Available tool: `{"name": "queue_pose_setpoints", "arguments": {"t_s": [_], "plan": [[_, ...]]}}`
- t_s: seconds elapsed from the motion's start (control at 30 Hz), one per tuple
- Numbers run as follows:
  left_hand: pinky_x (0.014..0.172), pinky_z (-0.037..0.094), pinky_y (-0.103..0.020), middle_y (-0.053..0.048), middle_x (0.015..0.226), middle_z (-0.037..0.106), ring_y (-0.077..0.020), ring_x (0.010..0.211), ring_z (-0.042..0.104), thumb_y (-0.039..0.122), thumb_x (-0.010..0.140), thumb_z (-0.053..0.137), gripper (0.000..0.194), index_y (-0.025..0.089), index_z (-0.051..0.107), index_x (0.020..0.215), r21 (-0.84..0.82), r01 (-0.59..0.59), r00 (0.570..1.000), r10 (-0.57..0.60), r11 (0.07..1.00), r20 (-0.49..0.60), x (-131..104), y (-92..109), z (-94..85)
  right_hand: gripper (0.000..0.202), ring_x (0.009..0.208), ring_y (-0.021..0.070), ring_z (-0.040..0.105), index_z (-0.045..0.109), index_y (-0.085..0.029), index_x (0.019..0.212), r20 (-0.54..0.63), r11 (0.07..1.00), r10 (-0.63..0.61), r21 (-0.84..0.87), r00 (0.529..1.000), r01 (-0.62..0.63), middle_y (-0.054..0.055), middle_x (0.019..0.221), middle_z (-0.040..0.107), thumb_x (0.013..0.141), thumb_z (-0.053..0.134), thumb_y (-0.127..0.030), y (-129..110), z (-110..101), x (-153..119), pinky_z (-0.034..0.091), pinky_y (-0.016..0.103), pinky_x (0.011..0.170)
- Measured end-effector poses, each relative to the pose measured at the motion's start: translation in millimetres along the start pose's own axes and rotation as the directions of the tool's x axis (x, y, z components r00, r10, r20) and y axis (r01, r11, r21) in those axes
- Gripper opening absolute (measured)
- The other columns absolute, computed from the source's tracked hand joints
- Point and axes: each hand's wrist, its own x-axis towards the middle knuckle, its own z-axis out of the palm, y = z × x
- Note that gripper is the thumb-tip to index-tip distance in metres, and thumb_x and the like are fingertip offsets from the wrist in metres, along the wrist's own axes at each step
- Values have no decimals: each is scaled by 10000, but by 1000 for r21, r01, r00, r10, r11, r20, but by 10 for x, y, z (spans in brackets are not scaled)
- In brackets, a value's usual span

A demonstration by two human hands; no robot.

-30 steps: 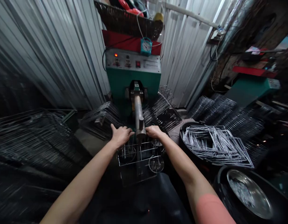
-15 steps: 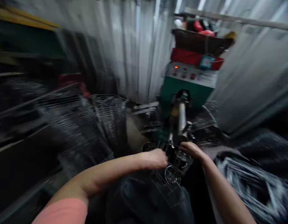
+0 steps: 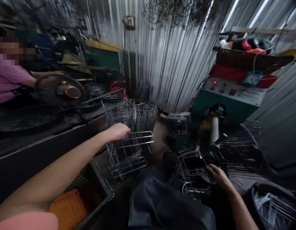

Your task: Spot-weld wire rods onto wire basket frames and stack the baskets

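My left hand [image 3: 118, 131] is closed on a bent wire piece [image 3: 145, 137] whose prongs point to the right. It is above a stack of wire racks [image 3: 119, 110] on the left. My right hand [image 3: 217, 175] has its fingers bent at the right edge of a wire frame [image 3: 190, 169], lying low in front of the green machine [image 3: 224, 105]. Beside the right hand, the machine's pale cylindrical arm [image 3: 214, 131] reaches toward me. A metal ring [image 3: 185, 189] shows at the near end of the frame. The fingertips of both hands are partly hidden.
A dark crate [image 3: 106, 188] with an orange basket [image 3: 68, 207] inside stands at lower left. Bundled wire frames [image 3: 179, 119] sit left of the machine. At lower right, a black tub [image 3: 258, 188] holds wire pieces. A fan [image 3: 61, 89] and another person [image 3: 13, 76] are at left.
The view has swung left. My left hand has moved from beside the machine to the wire rack stack and now holds a wire piece. My right hand has shifted nearer to me.
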Motion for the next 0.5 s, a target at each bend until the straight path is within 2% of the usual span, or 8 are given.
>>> {"name": "queue_pose_setpoints", "arguments": {"t_s": [0.07,0.13,0.23,0.37,0.43,0.5], "plan": [[717,449,-313,-104,850,659,-232,827,613,102,771,433,200,148,628,780,25,128,992,-128,991,-19,-36,-154,144,406,575,153,496,517,-197,632,-11,1000,-4,-8,1000,4,0,585,531,722,439,-585,14,15,3,412,242,529],[718,457,-338,-139,904,644,-256,863,609,68,777,375,258,125,614,855,21,199,979,-198,980,-48,-91,-185,383,405,567,154,498,525,-199,631,-21,999,-21,-49,1000,20,-1,575,536,721,431,-583,42,17,14,413,245,535],[738,466,-354,-159,966,620,-264,922,597,36,789,318,323,112,591,945,-5,290,956,-290,957,-55,-146,-52,932,407,573,160,519,536,-203,635,-42,991,-43,-128,998,37,1,573,556,722,424,-585,99,17,33,417,249,549],[726,476,-343,-149,906,638,-240,868,612,37,803,333,300,117,612,881,-69,321,947,-319,945,45,-146,223,1756,391,566,164,532,530,-215,655,-74,977,-68,-209,995,51,9,576,578,749,400,-572,153,42,28,419,246,540],[739,476,-345,-141,905,641,-230,867,611,31,803,352,289,118,615,883,-97,318,947,-311,943,83,-139,316,2048,364,564,170,552,535,-226,682,-74,969,-83,-240,994,63,17,599,609,766,391,-550,166,55,14,425,249,541],[759,473,-358,-145,924,636,-233,889,604,29,808,354,291,116,614,906,-120,313,948,-302,942,100,-132,365,2214,329,568,181,579,537,-239,701,-84,958,-95,-278,992,68,27,628,638,772,391,-526,176,52,1,429,255,541]]}}
